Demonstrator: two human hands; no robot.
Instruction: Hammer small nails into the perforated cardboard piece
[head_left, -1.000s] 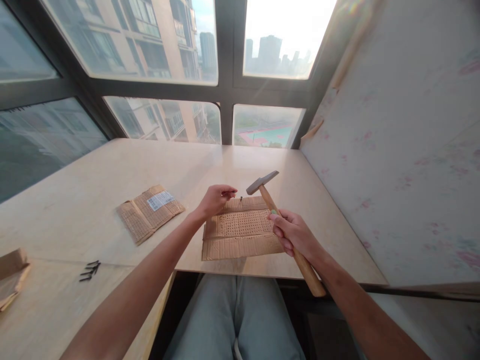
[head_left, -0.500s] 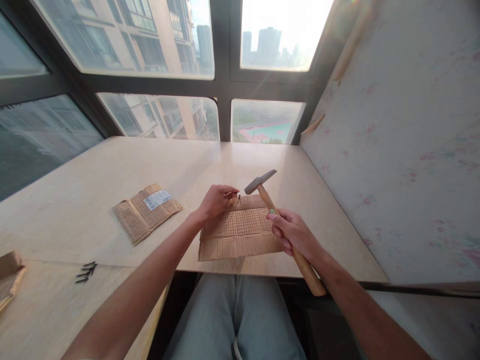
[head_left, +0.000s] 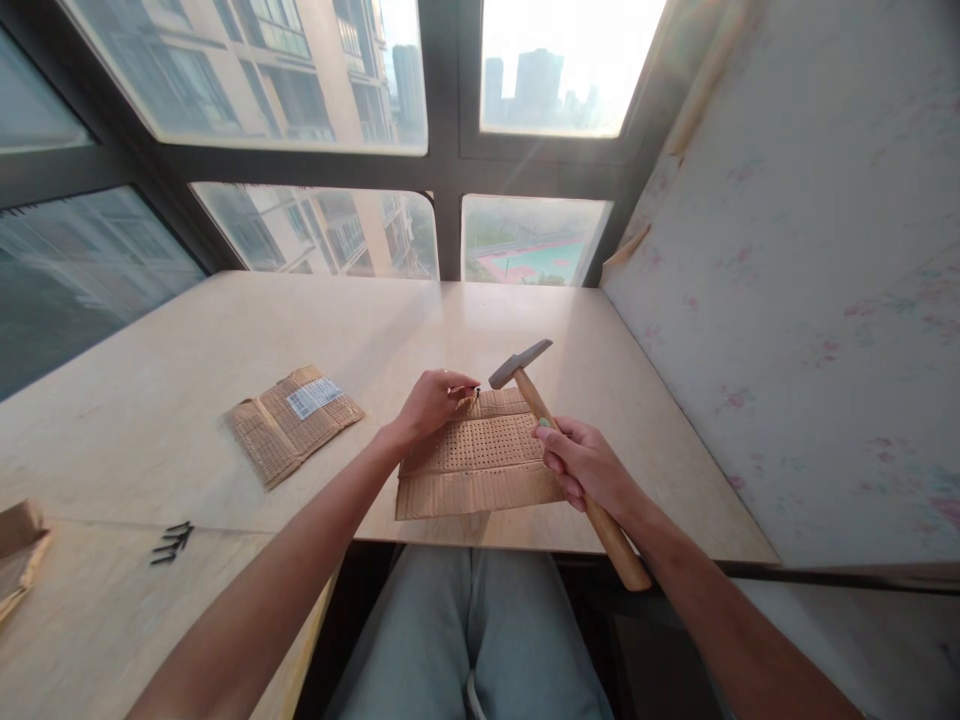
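A cardboard sheet (head_left: 480, 460) full of small holes lies at the table's near edge in front of me. My left hand (head_left: 431, 402) is pinched on a small dark nail (head_left: 475, 392) standing at the sheet's far edge. My right hand (head_left: 585, 464) is wrapped round the wooden handle of a hammer (head_left: 556, 435). The hammer's grey metal head (head_left: 520, 363) hangs just above and right of the nail, a little apart from it.
A second folded cardboard piece with a white label (head_left: 294, 420) lies to the left. Several dark nails (head_left: 171, 542) lie near the left front edge, more cardboard (head_left: 19, 550) at the far left. Windows stand behind the table (head_left: 300, 330); a pale wall (head_left: 795, 280) closes the right side.
My left hand has lowered the nail slightly onto the sheet's far edge. The hammer has barely moved. The view has shifted a little.
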